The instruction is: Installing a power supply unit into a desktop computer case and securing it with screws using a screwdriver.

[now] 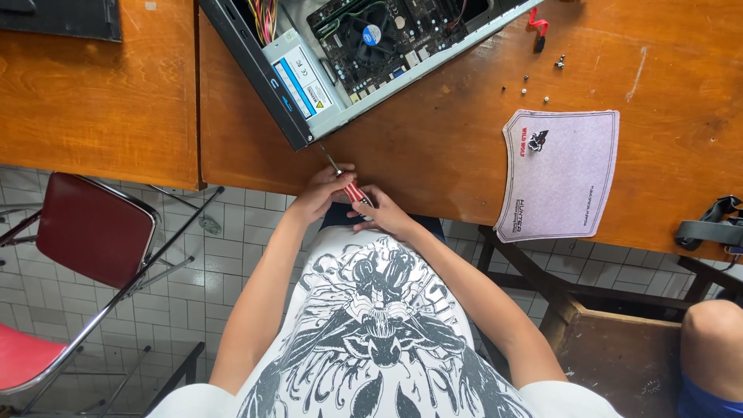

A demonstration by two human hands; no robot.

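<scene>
Both my hands meet at the near edge of a brown wooden desk (433,139). My left hand (321,193) wraps the upper part of a screwdriver (350,187) with a red handle and a thin metal shaft. My right hand (381,213) grips the handle's lower end. The shaft's tip points at the near corner of an open computer case (325,104), which lies on its side on the desk. Inside the case I see a motherboard with a round cooler fan (370,35) and a grey power supply (302,77).
A grey mouse pad (559,172) hangs over the desk edge at the right. Several small screws (534,85) and a red cable (537,29) lie beyond it. A dark strap (708,228) sits at far right. Red chairs (93,228) stand left; another person's knee (712,348) shows lower right.
</scene>
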